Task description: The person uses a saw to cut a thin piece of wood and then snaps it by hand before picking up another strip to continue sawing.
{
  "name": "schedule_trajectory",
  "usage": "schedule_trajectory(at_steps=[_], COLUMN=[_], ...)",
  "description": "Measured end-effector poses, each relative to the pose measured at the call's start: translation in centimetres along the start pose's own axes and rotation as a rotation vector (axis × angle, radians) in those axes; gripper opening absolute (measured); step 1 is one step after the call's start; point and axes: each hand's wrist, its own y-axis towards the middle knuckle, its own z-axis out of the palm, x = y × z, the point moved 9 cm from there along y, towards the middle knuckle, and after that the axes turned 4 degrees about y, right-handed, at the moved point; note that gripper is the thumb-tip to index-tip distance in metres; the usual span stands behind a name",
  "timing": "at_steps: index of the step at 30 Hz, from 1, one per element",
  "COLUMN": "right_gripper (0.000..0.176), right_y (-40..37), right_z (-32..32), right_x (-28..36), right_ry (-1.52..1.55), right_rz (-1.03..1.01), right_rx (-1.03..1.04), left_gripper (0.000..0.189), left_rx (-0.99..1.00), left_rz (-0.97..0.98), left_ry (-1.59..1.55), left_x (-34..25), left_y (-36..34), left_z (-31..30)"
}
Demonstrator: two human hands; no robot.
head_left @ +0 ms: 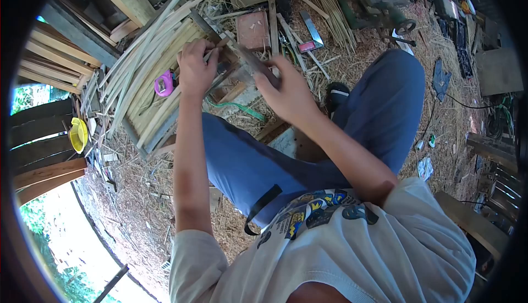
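Observation:
My left hand (pixel 197 65) is closed near the upper middle, its fingertips pinching something small beside a dark wooden piece (pixel 247 58). My right hand (pixel 283 87) wraps round the lower right end of that piece, which slants between both hands. Left of my left hand, a pink tape measure (pixel 164 83) rests on a bundle of thin wooden strips (pixel 146 77). Below the hands lies a green strap (pixel 242 109). A square with a pink handle (pixel 311 45) lies on the ground to the upper right.
A reddish block (pixel 253 30) lies beyond the hands. Thin sticks (pixel 330 11) and a metal tool with a round wheel (pixel 385 12) are at the top. A yellow helmet-like object (pixel 78 135) is at left. Wood shavings cover the ground. My bent legs (pixel 379 110) are below.

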Motion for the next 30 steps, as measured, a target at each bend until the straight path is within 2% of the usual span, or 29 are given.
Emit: schedule_trajectory(at_steps=[3,6,9,10,14,17,18,21,22,25,27,29,30], right_gripper=[0.041,0.041,0.037,0.035,0.035,0.036,0.037,0.038,0.038,0.039,0.039,0.039,0.037], right_y=[-7.1,-6.4,0.5,0.6,-7.3,-5.7,-3.5,-0.3,-1.6,-7.5,-6.5,-2.0,0.3], right_z=[-3.8,-3.7,-0.5,-0.3,-4.2,-3.7,-2.4,-0.2,-0.2,-4.5,-4.1,-1.7,-1.0], right_x=[0.0,-0.1,0.9,0.5,-0.9,0.3,1.4,1.1,-1.4,-0.3,0.3,0.6,1.5], right_ry=[0.082,0.053,-0.061,0.011,0.050,0.069,-0.009,-0.053,0.136,0.056,0.031,0.002,-0.063], right_rz=[-0.044,-0.022,0.026,0.093,-0.062,-0.021,0.042,0.027,-0.088,-0.018,0.019,0.039,-0.047], right_rx=[-0.013,-0.033,0.023,0.057,-0.016,-0.023,0.013,0.028,-0.027,0.016,0.005,0.009,-0.006], left_gripper=[0.013,0.013,0.013,0.013,0.013,0.013,0.013,0.013,0.013,0.014,0.014,0.014,0.014], left_rx=[0.028,0.021,-0.009,-0.015,-0.003,0.028,0.017,-0.007,-0.012,0.047,0.020,-0.010,-0.018], left_rz=[-0.003,0.029,0.022,0.020,0.009,0.034,0.040,0.011,-0.006,-0.011,0.020,0.031,0.024], left_ry=[0.013,-0.004,0.002,0.008,0.000,-0.013,-0.019,-0.005,0.002,0.010,-0.019,-0.025,-0.021], left_x=[-0.4,-0.5,-0.3,-0.2,-0.1,-0.5,-0.4,-0.2,-0.1,-0.4,-0.4,-0.2,-0.2], left_y=[-0.3,-0.1,-0.1,-0.1,0.3,-0.6,-0.3,0.0,0.0,0.0,0.1,0.0,-0.1], left_z=[0.0,0.1,-0.1,-0.1,0.1,0.5,0.4,0.0,0.0,0.2,0.3,0.0,0.0])
